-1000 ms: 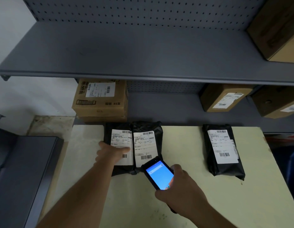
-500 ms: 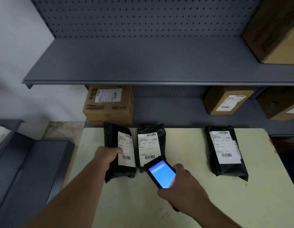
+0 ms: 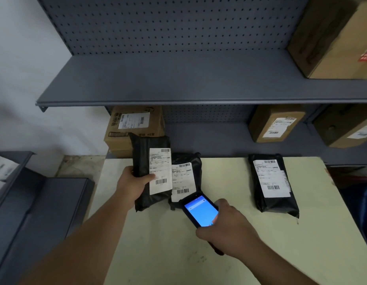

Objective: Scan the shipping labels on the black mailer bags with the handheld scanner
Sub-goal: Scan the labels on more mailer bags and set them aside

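Black mailer bag (image 3: 146, 171) on the left has come up off the worktop (image 3: 229, 243) since a second ago — the left hand (image 3: 133, 183) is clamped on its edge, tilting the label upward. Right hand (image 3: 227, 227) keeps its grip around the handheld scanner (image 3: 200, 210), screen lit blue, just below the middle bag (image 3: 185, 175). A third bag (image 3: 272, 184) lies well apart, unmoved.

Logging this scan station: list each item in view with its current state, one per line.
Left hand: gripping the left mailer.
Left mailer: lifted, label up.
Middle mailer: flat on table, label up.
Right mailer: flat, label up, untouched.
Right hand: holding the scanner.
Scanner: screen lit blue.
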The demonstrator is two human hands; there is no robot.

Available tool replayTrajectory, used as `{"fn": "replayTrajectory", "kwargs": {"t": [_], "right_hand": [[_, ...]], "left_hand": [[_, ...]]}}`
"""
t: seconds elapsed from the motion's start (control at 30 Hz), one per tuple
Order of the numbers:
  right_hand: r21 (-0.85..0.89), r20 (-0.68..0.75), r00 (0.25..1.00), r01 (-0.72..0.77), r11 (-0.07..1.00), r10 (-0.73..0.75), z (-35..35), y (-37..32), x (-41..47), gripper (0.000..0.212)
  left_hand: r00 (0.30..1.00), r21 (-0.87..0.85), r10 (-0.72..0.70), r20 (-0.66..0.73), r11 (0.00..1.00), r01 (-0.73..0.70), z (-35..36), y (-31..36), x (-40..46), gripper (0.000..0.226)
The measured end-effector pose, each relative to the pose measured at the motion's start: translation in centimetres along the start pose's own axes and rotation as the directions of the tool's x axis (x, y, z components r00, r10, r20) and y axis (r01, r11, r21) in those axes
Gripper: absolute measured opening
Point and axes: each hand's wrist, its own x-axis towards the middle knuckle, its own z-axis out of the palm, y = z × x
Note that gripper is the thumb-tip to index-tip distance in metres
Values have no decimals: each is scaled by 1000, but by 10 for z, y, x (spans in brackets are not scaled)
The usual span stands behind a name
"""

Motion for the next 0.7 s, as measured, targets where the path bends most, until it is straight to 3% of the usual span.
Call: {"fn": "replayTrajectory", "kwargs": {"t": [0.17, 0.7], "right_hand": [[13, -15, 1000, 14, 1000, -14, -9, 0, -5, 50], [-9, -39, 997, 64, 998, -64, -22, -11, -22, 54]], "left_hand": [[997, -31, 79, -21, 996, -80, 6, 13, -16, 68], [994, -219, 105, -10, 970, -105, -2, 31, -41, 63]]}}
